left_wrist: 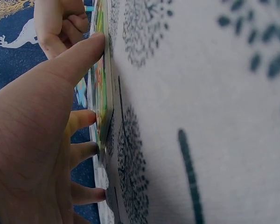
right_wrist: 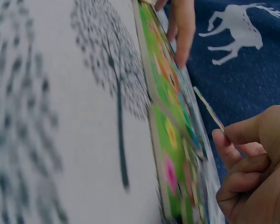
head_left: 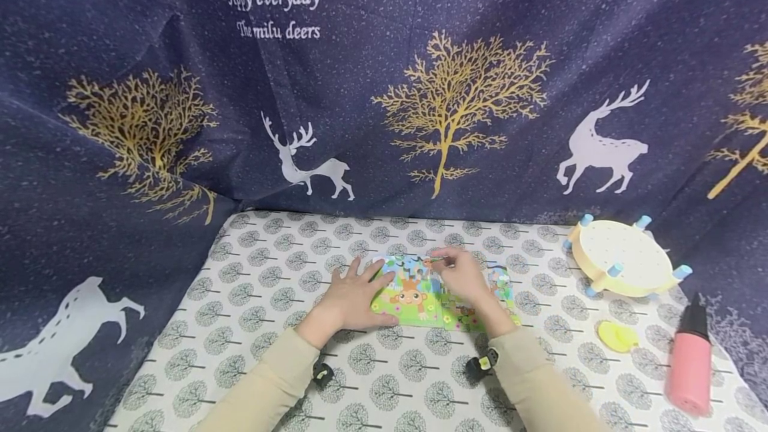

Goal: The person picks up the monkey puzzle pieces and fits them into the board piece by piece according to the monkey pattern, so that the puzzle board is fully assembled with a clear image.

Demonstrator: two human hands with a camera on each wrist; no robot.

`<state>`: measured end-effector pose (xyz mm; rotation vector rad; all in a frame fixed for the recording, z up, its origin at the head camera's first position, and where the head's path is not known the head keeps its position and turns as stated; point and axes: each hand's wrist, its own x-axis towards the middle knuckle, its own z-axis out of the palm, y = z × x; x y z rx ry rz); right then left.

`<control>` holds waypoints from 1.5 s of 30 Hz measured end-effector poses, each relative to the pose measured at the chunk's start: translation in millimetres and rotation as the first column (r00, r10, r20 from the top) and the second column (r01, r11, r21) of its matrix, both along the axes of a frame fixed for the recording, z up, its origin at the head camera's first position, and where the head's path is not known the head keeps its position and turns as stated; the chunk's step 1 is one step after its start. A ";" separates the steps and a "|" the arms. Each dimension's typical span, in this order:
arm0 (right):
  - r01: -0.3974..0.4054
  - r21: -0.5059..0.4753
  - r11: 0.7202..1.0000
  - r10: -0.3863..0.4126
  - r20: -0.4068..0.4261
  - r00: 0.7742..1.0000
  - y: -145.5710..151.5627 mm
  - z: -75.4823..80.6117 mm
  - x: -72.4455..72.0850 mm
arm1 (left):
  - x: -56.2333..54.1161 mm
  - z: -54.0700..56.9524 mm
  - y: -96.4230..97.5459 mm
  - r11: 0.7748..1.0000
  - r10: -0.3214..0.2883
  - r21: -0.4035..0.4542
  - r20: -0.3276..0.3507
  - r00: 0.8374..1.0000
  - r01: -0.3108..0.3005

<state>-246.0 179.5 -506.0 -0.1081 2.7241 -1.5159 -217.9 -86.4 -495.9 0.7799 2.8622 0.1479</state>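
Note:
A colourful picture puzzle point(head_left: 414, 313) with a cartoon monkey lies flat on the table, a second panel point(head_left: 509, 295) adjoining it on the right. My left hand point(head_left: 355, 297) rests at the puzzle's left side, fingers spread; in the left wrist view the thumb point(left_wrist: 86, 50) reaches over its near edge. Above the puzzle's upper part, my right hand point(head_left: 465, 279) pinches a thin puzzle piece point(right_wrist: 209, 108) between thumb and fingertips. The right wrist view shows that piece edge-on, raised off the board. My right forearm and hand hide part of the right panel.
On the right stand a round cream pegboard point(head_left: 624, 259) with blue-tipped legs, a yellow toy piece point(head_left: 617, 337) and a pink bottle point(head_left: 690, 372) with a black nozzle. A tree-print cloth point(head_left: 252, 352) covers the table. Behind hangs a dark blue curtain point(head_left: 360, 85).

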 end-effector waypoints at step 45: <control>-0.021 0.079 0.997 0.020 0.010 1.000 -1.1 3.5 -0.8 | -4.6 -2.3 5.6 0.999 0.040 0.012 0.029 0.999 -0.040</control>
